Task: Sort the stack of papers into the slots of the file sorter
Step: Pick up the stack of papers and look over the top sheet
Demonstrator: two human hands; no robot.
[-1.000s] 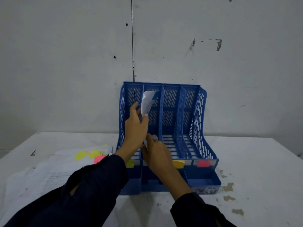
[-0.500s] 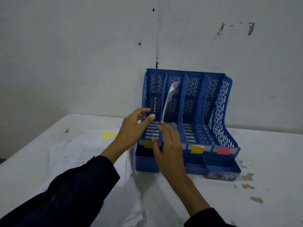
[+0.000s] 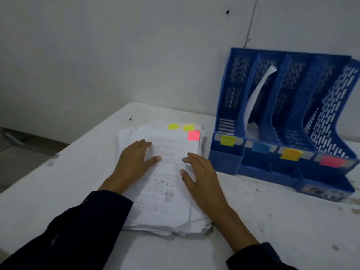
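A stack of white printed papers [image 3: 163, 193] lies on the table, its top sheet carrying a pink sticky tab [image 3: 193, 135], with yellow tabs [image 3: 174, 126] on sheets beneath. My left hand [image 3: 134, 162] rests flat on the left part of the top sheet. My right hand [image 3: 202, 172] lies with straight fingers on the stack's right edge. To the right stands the blue file sorter [image 3: 288, 125], its slots tagged yellow, blue, orange and pink. One curled white sheet [image 3: 257, 92] stands in the blue-tagged second slot.
The white table [image 3: 272, 221] is scuffed and stained, with its left edge [image 3: 58, 156] dropping to the floor. A grey wall [image 3: 136, 45] rises just behind the sorter and the table.
Both hands have left the sorter, where they let go of the sheet in the second slot, and come down onto the paper stack. The view has swung left and down.
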